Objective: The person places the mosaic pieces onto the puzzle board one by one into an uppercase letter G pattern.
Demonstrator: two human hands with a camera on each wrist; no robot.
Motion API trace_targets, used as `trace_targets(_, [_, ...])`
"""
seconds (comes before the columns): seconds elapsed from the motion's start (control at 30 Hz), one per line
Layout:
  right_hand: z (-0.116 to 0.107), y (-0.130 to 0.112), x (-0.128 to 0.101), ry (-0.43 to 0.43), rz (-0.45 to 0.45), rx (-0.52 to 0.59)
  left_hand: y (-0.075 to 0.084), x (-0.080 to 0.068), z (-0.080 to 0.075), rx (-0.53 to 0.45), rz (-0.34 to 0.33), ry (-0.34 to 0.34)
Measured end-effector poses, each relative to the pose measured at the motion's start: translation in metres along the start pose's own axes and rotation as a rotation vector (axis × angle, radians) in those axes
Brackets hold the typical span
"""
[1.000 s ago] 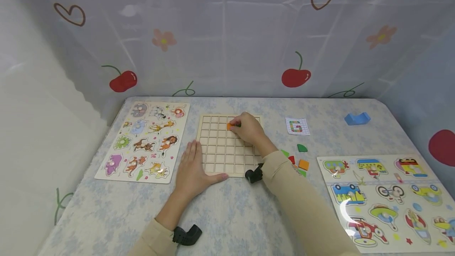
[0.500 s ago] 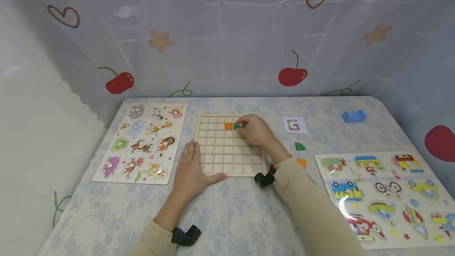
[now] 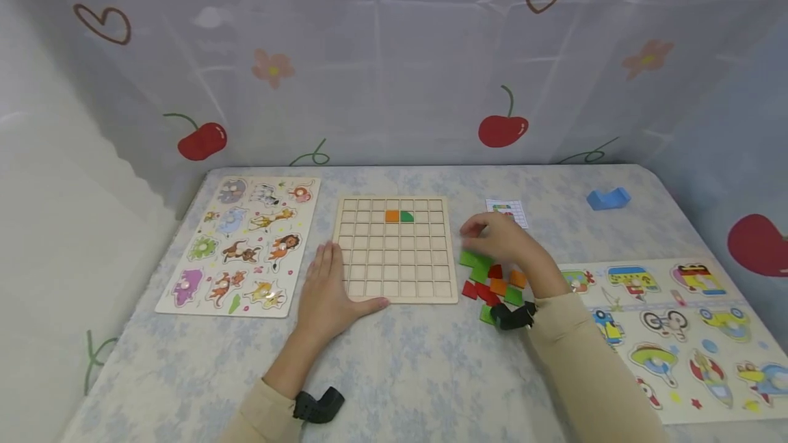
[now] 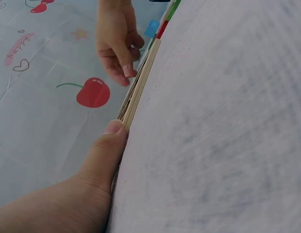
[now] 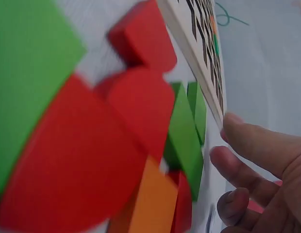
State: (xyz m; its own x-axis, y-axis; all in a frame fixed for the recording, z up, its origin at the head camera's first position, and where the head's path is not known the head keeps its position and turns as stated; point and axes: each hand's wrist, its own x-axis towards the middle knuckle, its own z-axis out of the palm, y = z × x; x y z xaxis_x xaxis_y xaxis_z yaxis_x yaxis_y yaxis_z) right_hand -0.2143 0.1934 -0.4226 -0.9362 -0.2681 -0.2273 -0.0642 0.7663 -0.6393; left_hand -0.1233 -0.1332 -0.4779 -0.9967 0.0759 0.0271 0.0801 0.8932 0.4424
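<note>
A wooden grid board [image 3: 394, 251] lies on the table with an orange square [image 3: 392, 216] and a green quarter-round piece [image 3: 407, 217] side by side in its second row. My left hand [image 3: 327, 299] rests flat at the board's lower left corner, fingers along the left side and thumb along the front edge. My right hand [image 3: 501, 238] hovers over the loose red, orange and green pieces [image 3: 498, 286] right of the board. In the right wrist view, its thumb and fingers [image 5: 257, 143] are apart, slightly bent, with nothing between them.
Partly behind my right hand lies a small pattern card [image 3: 520, 216]. An animal puzzle board [image 3: 246, 238] is at left, a vehicle puzzle board [image 3: 665, 292] at right, partly covered by the right sleeve. A blue block [image 3: 608, 199] sits at the back right.
My right hand let go of the green quarter-round piece beside the orange square, then moved right, off the board to the loose pieces. My left hand stays at the board's corner.
</note>
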Motion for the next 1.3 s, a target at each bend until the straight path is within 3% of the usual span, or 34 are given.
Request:
trace_targets(0.37, [0.0,0.004,-0.013,-0.103,0.013,-0.001,-0.002,0.0,-0.003,-0.013,-0.012,0.002])
trace_targets(0.57, [0.005,0.0,-0.014,-0.081,-0.018,-0.04,-0.001,-0.001,-0.005,-0.017,-0.013,-0.008])
trace_targets(0.77, [0.009,0.003,-0.014,-0.052,-0.036,-0.01,-0.002,-0.001,-0.007,-0.02,-0.011,-0.015])
trace_targets(1.07, [0.008,0.005,-0.003,-0.007,-0.094,0.13,-0.002,-0.001,-0.005,-0.021,-0.009,-0.016])
trace_targets(1.3, [0.017,-0.016,0.019,0.047,-0.079,0.203,0.001,-0.001,-0.004,-0.025,-0.013,-0.027])
